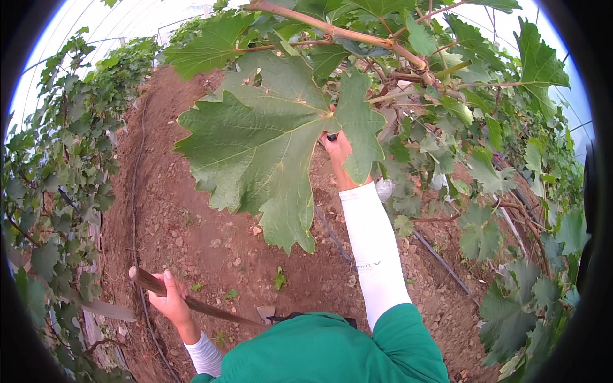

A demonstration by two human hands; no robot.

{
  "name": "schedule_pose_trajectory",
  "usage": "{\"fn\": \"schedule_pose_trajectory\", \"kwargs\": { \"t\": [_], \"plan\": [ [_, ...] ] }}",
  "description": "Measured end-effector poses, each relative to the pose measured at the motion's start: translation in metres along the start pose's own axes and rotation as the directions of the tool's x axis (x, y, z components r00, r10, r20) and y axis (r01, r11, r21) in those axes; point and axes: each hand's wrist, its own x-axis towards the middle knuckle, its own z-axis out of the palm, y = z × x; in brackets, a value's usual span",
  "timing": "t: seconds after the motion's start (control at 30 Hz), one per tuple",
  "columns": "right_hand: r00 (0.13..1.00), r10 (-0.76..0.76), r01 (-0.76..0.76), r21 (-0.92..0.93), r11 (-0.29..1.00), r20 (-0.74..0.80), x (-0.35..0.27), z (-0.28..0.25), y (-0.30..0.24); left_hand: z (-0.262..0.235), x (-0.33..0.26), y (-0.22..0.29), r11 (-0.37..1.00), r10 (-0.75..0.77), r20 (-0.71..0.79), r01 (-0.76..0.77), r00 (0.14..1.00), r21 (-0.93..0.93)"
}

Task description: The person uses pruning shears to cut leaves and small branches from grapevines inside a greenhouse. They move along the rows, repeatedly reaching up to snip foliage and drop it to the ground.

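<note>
My left hand (171, 302) is closed around a long wooden handle (211, 311), which slants from its rounded upper end down to the right and passes behind my body. My right hand (338, 153) is raised under the vine, partly covered by a big green grape leaf (255, 150). A small black thing (331, 137) shows at its fingers; the leaf hides most of it and its kind cannot be told. Above the hand runs a brownish vine cane (332, 30) with several leaf stalks.
Leafy vine rows line the left (70, 134) and right (498, 242). Reddish bare soil (191, 230) with small stones lies between them. A thin black hose (135, 191) runs along the left side; another dark pipe (440, 258) lies at the right.
</note>
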Motion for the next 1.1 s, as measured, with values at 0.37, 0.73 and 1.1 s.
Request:
{"fn": "schedule_pose_trajectory", "kwargs": {
  "t": [0.37,0.73,1.1],
  "plan": [
    [0.993,0.002,0.007,-0.071,0.997,0.121,-0.002,0.015,-0.02,-0.007,0.005,-0.006,1.0,-0.019,0.029,0.019,0.999,-0.014],
    [0.964,0.222,-0.088,-0.609,0.788,0.148,-0.09,-0.026,0.0,-0.001,0.007,-0.008,1.0,-0.019,0.035,0.019,0.999,-0.005],
    [0.974,0.116,-0.039,-0.361,0.932,0.193,-0.153,-0.057,-0.057,0.014,0.012,-0.014,1.0,-0.016,0.07,0.015,0.997,0.014]
  ]
}}
